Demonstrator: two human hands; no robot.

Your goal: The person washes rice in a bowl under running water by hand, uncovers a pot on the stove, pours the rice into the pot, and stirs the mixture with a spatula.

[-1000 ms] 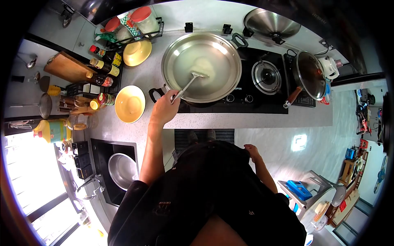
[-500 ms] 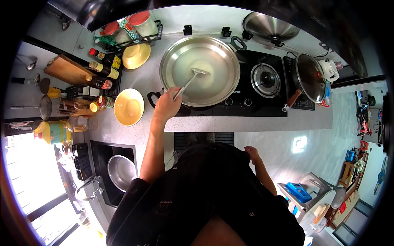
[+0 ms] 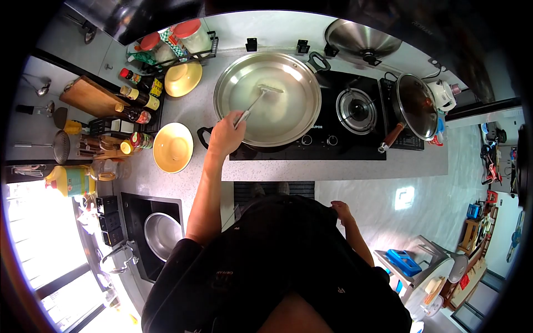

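Note:
My left hand (image 3: 226,133) is closed around the handle of a metal spatula (image 3: 256,103). The spatula's narrow, flat head lies in cloudy whitish liquid inside a wide steel pan (image 3: 222,114). That pan stands on the left side of the black gas stove (image 3: 316,150), and a paler patch shows in its liquid near the spatula head. Low beside my body hangs my right hand (image 3: 342,212), fingers loosely bent and partly visible, with nothing seen in it.
Two yellow bowls (image 3: 173,147) stand left of the pan, near sauce bottles (image 3: 139,97). A lidded pan (image 3: 415,108) with a wooden handle sits at the right. A steel pot (image 3: 163,236) lies in the sink (image 3: 139,211). One steel lid (image 3: 363,41) leans on the back wall.
My left hand has shifted slightly left, and the spatula head has moved a little toward the back of the pan. The whole view has shifted slightly. My right hand stays low.

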